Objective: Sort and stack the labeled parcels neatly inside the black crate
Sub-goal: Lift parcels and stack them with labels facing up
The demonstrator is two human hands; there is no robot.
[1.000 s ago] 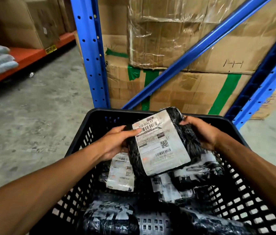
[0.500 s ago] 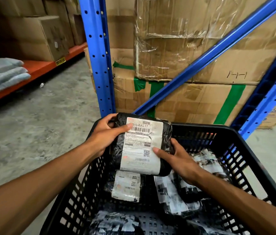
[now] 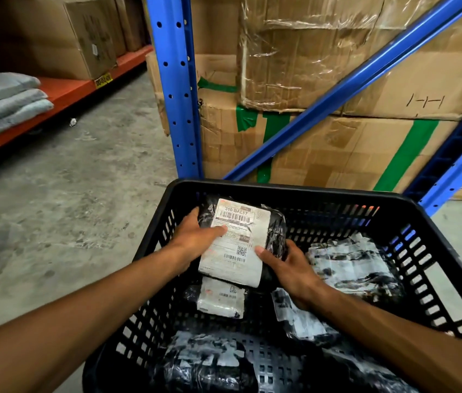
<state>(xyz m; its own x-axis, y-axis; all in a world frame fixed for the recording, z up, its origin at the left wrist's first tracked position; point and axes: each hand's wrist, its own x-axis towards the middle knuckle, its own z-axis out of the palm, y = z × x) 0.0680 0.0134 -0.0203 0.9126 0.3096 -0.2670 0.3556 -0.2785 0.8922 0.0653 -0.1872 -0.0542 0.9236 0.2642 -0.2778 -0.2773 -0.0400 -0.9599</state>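
Lowered since before, both hands, left and right, clamp the parcel in the crate's far-left corner; released tilted, it may slide.

Glossy black plastic parcel, matt paper label; perforated plastic crate.

A single head-worn camera looks forward and down (wide-angle, edges bowed). It sits close above the black crate, facing blue racking.
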